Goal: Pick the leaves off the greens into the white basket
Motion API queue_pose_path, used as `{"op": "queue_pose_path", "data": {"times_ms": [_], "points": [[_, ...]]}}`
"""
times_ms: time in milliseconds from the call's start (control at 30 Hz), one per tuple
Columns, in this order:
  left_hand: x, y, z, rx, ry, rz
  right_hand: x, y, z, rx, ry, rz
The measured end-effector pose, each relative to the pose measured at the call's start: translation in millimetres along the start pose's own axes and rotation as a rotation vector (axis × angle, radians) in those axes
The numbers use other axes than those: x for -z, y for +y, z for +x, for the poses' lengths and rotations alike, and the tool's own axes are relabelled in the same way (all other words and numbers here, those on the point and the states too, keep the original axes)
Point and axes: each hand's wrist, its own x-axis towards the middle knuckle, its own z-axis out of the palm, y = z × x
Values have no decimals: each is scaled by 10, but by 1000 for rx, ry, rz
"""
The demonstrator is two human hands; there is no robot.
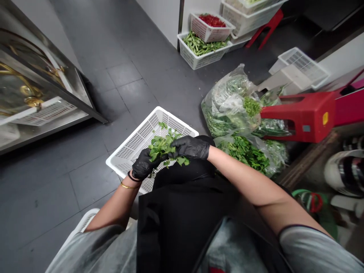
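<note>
Both my hands wear black gloves and meet over a white perforated basket on the floor. Between them is a bunch of leafy green herbs, its leaves pointing up and to the right. My left hand is closed around the lower left of the bunch. My right hand has its fingers closed on the leaves from the right; the fingertips are partly hidden among them. A few leaves hang below my right hand. The near side of the basket is covered by my black apron.
To the right, clear bags of greens and an open bag of leafy herbs lie beside a red stool. Farther off stand baskets of green pods and red peppers. A metal shelf stands left.
</note>
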Motion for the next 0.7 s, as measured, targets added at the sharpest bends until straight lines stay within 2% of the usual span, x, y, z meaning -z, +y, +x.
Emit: {"op": "queue_pose_path", "data": {"times_ms": [67, 133, 200, 300, 367, 467, 533, 600, 700], "points": [[90, -59, -10, 59, -20, 20, 68, -130, -114, -11, -33, 233], [138, -132, -24, 104, 30, -40, 149, -219, -203, 0, 108, 423], [133, -196, -34, 129, 69, -144, 207, -221, -218, -20, 263, 475], [63, -234, -28, 121, 58, -230, 194, -101, -101, -144, 347, 423], [14, -220, -12, 91, 63, -204, 134, -16, 16, -180, 376, 320], [-38, -171, 10, 19, 109, -72, 29, 34, 154, -231, 338, 48], [-69, -134, 10, -16, 161, -21, -32, 33, 200, -250, 315, -46], [-101, -99, -7, -25, 202, -26, -71, 40, 212, -214, 312, 26], [-116, -66, -45, 16, 174, -84, -24, 83, 200, -66, 352, 223]]}}
